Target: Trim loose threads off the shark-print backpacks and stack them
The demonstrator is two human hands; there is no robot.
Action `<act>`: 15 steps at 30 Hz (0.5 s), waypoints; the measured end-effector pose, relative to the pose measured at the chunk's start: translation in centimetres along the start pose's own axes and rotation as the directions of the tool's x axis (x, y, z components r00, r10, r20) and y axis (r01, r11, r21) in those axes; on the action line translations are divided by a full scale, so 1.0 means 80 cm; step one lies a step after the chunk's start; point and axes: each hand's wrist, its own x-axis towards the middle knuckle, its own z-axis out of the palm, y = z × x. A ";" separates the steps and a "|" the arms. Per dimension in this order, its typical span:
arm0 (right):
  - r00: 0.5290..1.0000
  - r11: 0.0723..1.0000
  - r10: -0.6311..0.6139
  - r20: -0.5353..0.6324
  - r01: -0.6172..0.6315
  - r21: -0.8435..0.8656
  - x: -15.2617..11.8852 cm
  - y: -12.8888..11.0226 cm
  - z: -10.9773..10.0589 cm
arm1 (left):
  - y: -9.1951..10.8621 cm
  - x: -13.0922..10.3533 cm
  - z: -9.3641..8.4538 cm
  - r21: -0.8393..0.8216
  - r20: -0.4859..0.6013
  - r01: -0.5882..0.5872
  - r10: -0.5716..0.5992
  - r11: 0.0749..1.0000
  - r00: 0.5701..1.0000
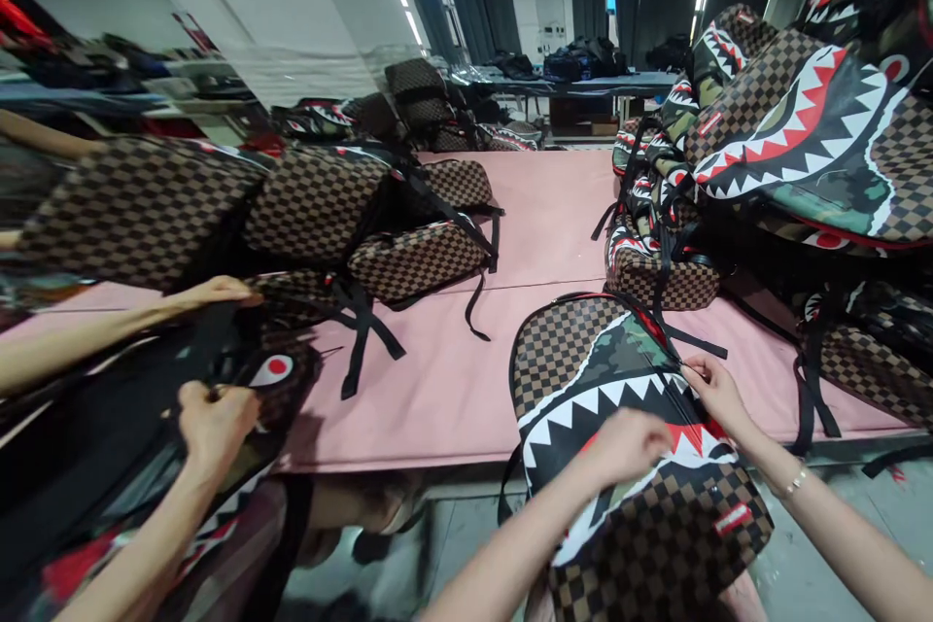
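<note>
A brown checkered backpack (627, 505) with a shark-mouth print leans against the pink table's front edge, its top on the tabletop. My left hand (634, 447) is over the middle of its printed front, fingers curled and blurred; whether they hold anything is not clear. At the bag's upper right edge, my right hand (710, 389) pinches the black zipper edge near the red trim. A bracelet is on my right wrist.
Another person's hands (219, 418) work on a dark backpack (109, 437) at the left. Checkered bags (321, 199) are piled behind them. A tall stack of shark-print bags (809, 136) stands at the right of the pink table (546, 214), with straps hanging down.
</note>
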 end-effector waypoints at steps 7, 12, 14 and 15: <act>0.996 0.955 0.036 -0.076 -0.057 -0.292 0.071 -0.024 0.060 | -0.032 0.155 -0.059 0.035 -0.224 0.275 -0.261 0.961 0.939; 0.998 0.890 0.046 -0.034 -0.057 -0.452 0.072 -0.022 0.075 | -0.053 0.193 -0.044 0.034 -0.309 0.338 -0.312 0.940 0.899; 0.999 0.875 0.037 0.001 -0.032 -0.483 0.071 -0.021 0.077 | -0.061 0.197 -0.041 0.026 -0.331 0.339 -0.312 0.941 0.891; 0.999 0.870 0.031 0.020 -0.018 -0.492 0.071 -0.021 0.078 | -0.064 0.198 -0.041 0.020 -0.339 0.337 -0.311 0.941 0.888</act>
